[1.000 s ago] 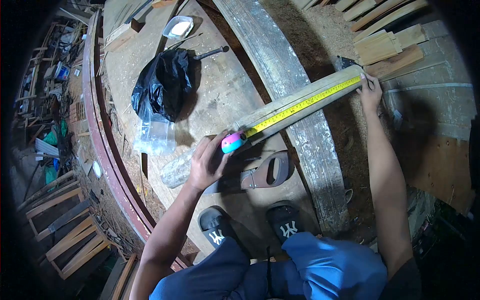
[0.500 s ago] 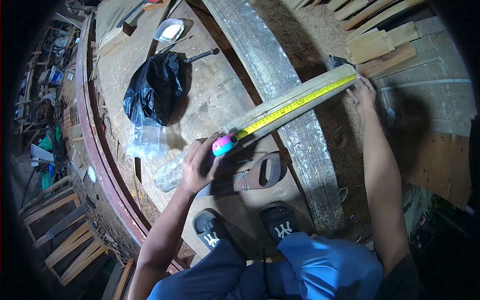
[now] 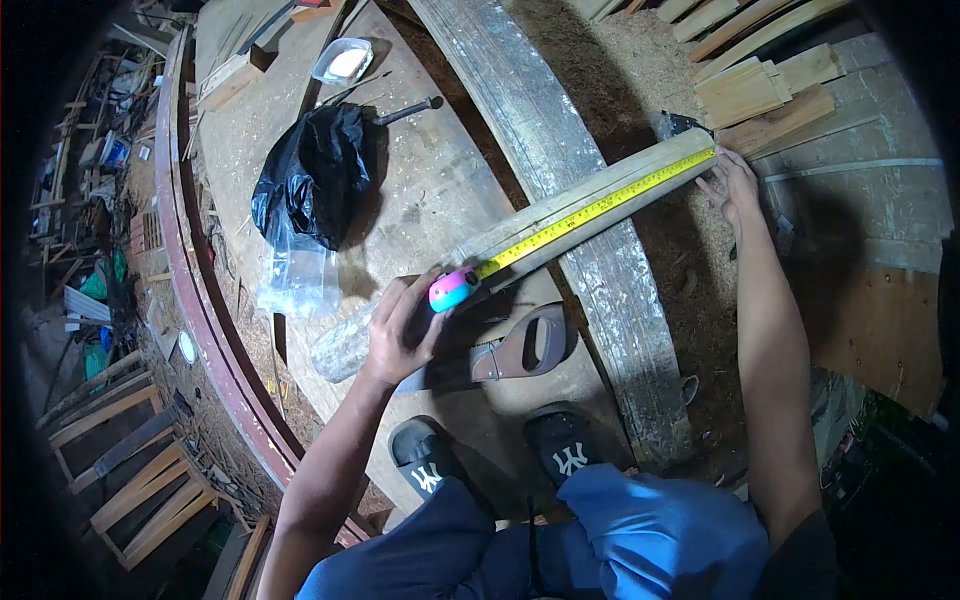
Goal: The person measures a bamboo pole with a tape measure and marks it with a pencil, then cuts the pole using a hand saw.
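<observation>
A yellow tape blade [image 3: 590,212] is stretched along a pale wooden batten [image 3: 600,190], which bridges the round sawdust-strewn workbench [image 3: 440,190] and a grey curved plank [image 3: 600,290]. The pink-and-blue tape measure case [image 3: 452,289] is gripped by the left hand [image 3: 400,325]. The right hand [image 3: 735,185] is laid with fingers extended at the batten's far end; whether the blade's tip is pinched cannot be told. If that tip were let slip, the blade could whip back; the unclamped batten could also be nudged askew. The black plastic bag [image 3: 315,175] hides its contents, and something whitish is held in the shallow white tub [image 3: 345,60].
</observation>
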`<state>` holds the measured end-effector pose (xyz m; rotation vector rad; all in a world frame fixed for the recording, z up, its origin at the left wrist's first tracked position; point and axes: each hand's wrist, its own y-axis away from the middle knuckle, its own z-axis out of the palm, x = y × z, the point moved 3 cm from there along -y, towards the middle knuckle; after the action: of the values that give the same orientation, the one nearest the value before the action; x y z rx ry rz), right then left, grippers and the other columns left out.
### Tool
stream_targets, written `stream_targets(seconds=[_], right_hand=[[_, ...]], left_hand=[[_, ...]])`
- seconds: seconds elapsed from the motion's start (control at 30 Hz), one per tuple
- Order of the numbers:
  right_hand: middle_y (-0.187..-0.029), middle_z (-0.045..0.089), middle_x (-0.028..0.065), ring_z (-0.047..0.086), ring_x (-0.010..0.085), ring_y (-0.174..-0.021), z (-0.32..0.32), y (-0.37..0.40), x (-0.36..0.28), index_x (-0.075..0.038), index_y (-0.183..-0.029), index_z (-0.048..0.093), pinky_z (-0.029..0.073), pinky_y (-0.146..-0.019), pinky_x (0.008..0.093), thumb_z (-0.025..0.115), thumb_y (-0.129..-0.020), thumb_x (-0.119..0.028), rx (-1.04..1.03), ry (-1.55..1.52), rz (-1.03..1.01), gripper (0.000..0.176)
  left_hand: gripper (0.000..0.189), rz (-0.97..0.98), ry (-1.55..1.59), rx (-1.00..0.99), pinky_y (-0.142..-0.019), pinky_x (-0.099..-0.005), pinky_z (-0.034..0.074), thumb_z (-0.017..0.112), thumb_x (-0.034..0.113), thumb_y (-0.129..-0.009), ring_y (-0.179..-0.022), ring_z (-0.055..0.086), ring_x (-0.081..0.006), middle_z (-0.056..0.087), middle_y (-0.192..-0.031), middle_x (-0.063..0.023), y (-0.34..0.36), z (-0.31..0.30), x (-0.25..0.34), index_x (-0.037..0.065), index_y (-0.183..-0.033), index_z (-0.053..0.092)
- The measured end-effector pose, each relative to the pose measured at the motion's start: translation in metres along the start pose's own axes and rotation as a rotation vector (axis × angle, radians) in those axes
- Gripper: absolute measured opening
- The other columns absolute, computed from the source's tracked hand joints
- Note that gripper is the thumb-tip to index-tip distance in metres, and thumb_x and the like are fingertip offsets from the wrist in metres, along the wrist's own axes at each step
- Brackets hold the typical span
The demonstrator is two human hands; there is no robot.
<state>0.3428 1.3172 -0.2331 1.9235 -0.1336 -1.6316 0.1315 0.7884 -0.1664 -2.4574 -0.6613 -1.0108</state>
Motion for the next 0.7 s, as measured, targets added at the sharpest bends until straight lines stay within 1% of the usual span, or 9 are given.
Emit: stream_targets(seconds=[0.13, 0.23, 0.3, 0.43, 0.5, 0.7], right_hand=[[-0.135, 0.056, 0.0052, 0.045, 0.0242, -0.136, 0.0012, -0.0014, -0.0039, -0.014, -0.124, 0.061, 0.053, -0.099, 0.0527, 0.065, -0.1, -0.026, 0.004, 0.034, 0.003, 0.027], [-0.134, 0.057, 0.005, 0.046, 0.0236, -0.134, -0.0001, -0.0044, -0.0023, -0.015, -0.125, 0.061, 0.052, -0.1, 0.0541, 0.065, -0.1, -0.026, -0.032, 0.019, 0.0, 0.027], [-0.137, 0.055, 0.0063, 0.045, 0.0249, -0.136, -0.0002, -0.0066, 0.0001, -0.015, -0.126, 0.06, 0.051, -0.101, 0.0547, 0.065, -0.1, -0.027, -0.031, 0.009, -0.004, 0.029], [-0.141, 0.051, 0.0078, 0.042, 0.0267, -0.139, -0.0005, -0.0075, 0.0011, -0.015, -0.127, 0.059, 0.051, -0.102, 0.0544, 0.065, -0.1, -0.028, -0.032, 0.017, -0.005, 0.031], [-0.144, 0.049, 0.0089, 0.038, 0.0282, -0.142, -0.0008, -0.0071, 0.0015, -0.014, -0.129, 0.059, 0.05, -0.102, 0.0542, 0.064, -0.1, -0.028, -0.042, 0.012, -0.014, 0.032], [-0.145, 0.049, 0.0091, 0.036, 0.0285, -0.143, -0.0008, -0.007, 0.0018, -0.014, -0.13, 0.058, 0.05, -0.102, 0.0536, 0.064, -0.1, -0.029, -0.046, 0.006, -0.011, 0.033]], left_hand=[[0.046, -0.007, 0.01, 0.0, -0.084, -0.0387, 0.054, 0.077, 0.001, -0.08, -0.094, 0.067, -0.0346, 0.068, -0.107, -0.0207, -0.0008, -0.0003, 0.0013, -0.002, -0.124, 0.064], [0.045, 0.021, 0.016, 0.028, -0.083, -0.0383, 0.054, 0.077, 0.001, -0.08, -0.092, 0.067, -0.0344, 0.068, -0.105, -0.0204, -0.0022, 0.0, 0.0017, -0.002, -0.124, 0.064], [0.055, 0.057, 0.004, 0.035, -0.082, -0.0382, 0.054, 0.078, 0.002, -0.079, -0.091, 0.066, -0.0336, 0.066, -0.102, -0.0193, -0.002, 0.0004, 0.0012, -0.001, -0.132, 0.062], [0.056, 0.054, -0.004, 0.029, -0.082, -0.0386, 0.054, 0.078, 0.002, -0.079, -0.091, 0.066, -0.0337, 0.066, -0.102, -0.0193, -0.0021, 0.0002, 0.0013, -0.001, -0.132, 0.062], [0.056, 0.048, -0.009, 0.024, -0.082, -0.0388, 0.054, 0.078, 0.002, -0.079, -0.09, 0.065, -0.0336, 0.066, -0.103, -0.0193, -0.002, 0.0002, 0.0011, -0.001, -0.132, 0.062], [0.056, 0.045, -0.002, 0.015, -0.082, -0.0392, 0.054, 0.078, 0.002, -0.079, -0.089, 0.065, -0.0332, 0.066, -0.102, -0.0192, -0.0017, 0.0005, 0.0, 0.0, -0.132, 0.061]])
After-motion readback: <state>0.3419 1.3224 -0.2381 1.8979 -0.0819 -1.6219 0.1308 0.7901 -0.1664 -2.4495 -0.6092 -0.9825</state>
